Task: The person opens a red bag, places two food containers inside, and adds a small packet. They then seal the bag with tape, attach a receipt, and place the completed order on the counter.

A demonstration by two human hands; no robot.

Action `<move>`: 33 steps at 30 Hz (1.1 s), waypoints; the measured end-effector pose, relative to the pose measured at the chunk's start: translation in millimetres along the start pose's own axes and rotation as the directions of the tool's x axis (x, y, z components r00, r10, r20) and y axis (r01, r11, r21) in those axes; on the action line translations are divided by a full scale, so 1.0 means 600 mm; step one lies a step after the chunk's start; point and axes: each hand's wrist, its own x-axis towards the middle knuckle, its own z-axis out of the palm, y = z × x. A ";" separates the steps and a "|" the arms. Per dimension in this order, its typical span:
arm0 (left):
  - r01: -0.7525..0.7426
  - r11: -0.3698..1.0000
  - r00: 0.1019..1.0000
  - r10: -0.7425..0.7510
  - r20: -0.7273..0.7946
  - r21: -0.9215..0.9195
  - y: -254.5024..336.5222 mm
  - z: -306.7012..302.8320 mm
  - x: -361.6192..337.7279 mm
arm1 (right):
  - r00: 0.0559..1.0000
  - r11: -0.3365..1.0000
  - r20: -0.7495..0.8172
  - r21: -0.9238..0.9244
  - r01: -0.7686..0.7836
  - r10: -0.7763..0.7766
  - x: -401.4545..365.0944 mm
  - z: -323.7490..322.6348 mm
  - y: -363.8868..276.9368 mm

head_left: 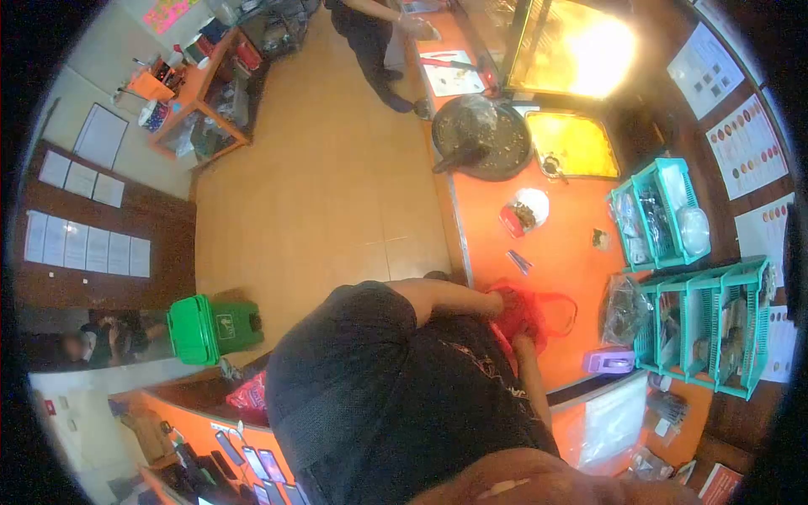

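- Both hands are buried in the thin red plastic bag (520, 318), which sits on the glossy orange counter (572, 261) right by its near edge, at about 4 o'clock in the view.
- The left hand (495, 301) goes in from 9 o'clock of the bag and the right hand (527, 345) from 6 o'clock. Honestly I can't tell whether the fingers are spread, pressed together or pinching, because the red film hides them.
- Biggest worry: that film looks flimsy. Two hands tugging opposite ways could split it and dump whatever's inside.
- It's so close to the edge that one pull toward the body might slide it off onto the floor.
- The small lilac plastic box (608, 362) sits near the bag at 4 o'clock. A right elbow swinging out could knock it.
- The crinkly clear bag of dark stuff (623, 310) at 3 o'clock leans against the teal plastic basket rack (715, 324). The red bag's loose handle loop reaches that way and could snag it.
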 end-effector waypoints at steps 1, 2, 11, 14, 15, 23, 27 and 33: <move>-0.007 1.000 1.000 0.007 0.011 -0.005 0.005 -0.005 -0.003 | 1.000 1.000 0.005 0.001 -0.007 0.007 -0.002 0.000 0.003; -0.014 1.000 1.000 0.014 0.013 -0.007 0.009 -0.003 -0.009 | 1.000 1.000 0.010 0.001 -0.021 0.021 -0.008 0.001 0.008; -0.199 0.978 0.965 0.207 0.162 -0.064 0.058 -0.078 -0.108 | 0.982 0.987 0.100 -0.005 -0.161 0.160 -0.062 -0.029 0.079; -0.425 0.822 0.894 0.448 -0.031 -0.378 0.078 -0.097 -0.142 | 0.963 0.973 0.137 -0.026 -0.229 0.230 -0.094 -0.051 0.117; -0.538 0.685 0.832 0.524 -0.180 -0.491 0.082 -0.093 -0.149 | 0.958 0.969 0.142 -0.035 -0.246 0.249 -0.105 -0.058 0.128; -0.460 0.242 0.671 -0.534 -0.513 -0.854 -0.192 -0.132 -0.371 | 0.954 0.912 0.093 0.279 -0.299 0.285 -0.144 -0.172 0.042; -0.463 0.234 0.403 -0.803 -0.438 -0.855 -0.503 -0.168 -0.483 | 0.966 0.670 0.007 0.719 -0.185 0.259 -0.107 -0.178 -0.169; -0.294 0.243 0.291 -0.899 -0.329 -0.924 -1.086 -0.293 -0.531 | 0.738 0.729 -0.532 0.680 0.080 0.415 0.210 -0.012 -0.331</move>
